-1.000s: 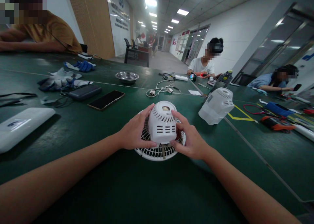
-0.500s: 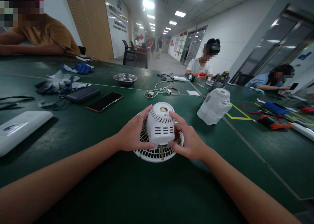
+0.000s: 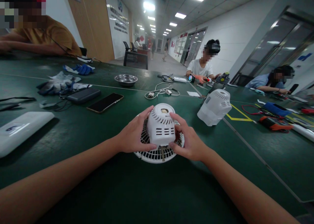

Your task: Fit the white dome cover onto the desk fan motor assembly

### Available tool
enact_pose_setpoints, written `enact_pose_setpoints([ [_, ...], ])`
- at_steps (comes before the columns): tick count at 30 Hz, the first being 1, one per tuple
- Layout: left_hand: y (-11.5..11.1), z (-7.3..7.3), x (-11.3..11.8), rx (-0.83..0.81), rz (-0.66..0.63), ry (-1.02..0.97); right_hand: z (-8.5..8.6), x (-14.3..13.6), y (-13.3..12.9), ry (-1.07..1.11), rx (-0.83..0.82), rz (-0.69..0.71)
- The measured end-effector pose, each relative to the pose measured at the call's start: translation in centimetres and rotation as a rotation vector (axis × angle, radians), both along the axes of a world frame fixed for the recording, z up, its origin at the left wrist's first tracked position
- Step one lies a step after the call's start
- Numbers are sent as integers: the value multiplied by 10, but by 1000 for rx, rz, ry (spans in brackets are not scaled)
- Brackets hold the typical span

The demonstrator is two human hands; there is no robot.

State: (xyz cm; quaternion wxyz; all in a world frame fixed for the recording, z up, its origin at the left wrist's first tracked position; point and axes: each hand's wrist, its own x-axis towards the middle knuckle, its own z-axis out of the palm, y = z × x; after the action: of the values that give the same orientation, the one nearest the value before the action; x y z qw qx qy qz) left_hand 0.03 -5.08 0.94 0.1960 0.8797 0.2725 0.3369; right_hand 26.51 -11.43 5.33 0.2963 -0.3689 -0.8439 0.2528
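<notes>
A white slotted fan motor housing (image 3: 162,127) stands over a round white fan grille (image 3: 152,157) on the green table in front of me. My left hand (image 3: 133,132) is closed round the housing's left side, thumb low at the front edge. On the opposite side my right hand (image 3: 190,140) grips it, index finger near the top and thumb at the lower corner. The housing's top has a round opening with something pale inside. Fingers behind the housing are partly hidden. A second white housing (image 3: 214,108) lies tilted further off to the right.
Leftward are a phone (image 3: 105,102), a dark power bank (image 3: 83,95), gloves (image 3: 59,82) and a white case (image 3: 24,129). Behind the grille lie a metal bowl (image 3: 126,79) and a white cable (image 3: 160,92). A multimeter (image 3: 274,123) lies right. Other people sit around the table.
My hands and the housing look almost the same; the whole view has shifted slightly. The co-worker in white across the table has moved a hand, and a distant walker has moved.
</notes>
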Motion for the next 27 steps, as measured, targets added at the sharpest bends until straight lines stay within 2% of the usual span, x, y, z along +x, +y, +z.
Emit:
enact_pose_setpoints([
  [7, -11, 11, 8, -26, 48, 4, 1, 0, 0, 16, 19, 0],
  [13, -13, 17, 9, 74, 36, 3, 3, 1, 1, 9, 32, 1],
  [23, -12, 16, 10, 109, 37, 36, 9, 0, -2, -1, -18, -8],
  [27, -15, 10, 11, 118, 89, 62, 7, -2, -2, -18, -6, -44],
])
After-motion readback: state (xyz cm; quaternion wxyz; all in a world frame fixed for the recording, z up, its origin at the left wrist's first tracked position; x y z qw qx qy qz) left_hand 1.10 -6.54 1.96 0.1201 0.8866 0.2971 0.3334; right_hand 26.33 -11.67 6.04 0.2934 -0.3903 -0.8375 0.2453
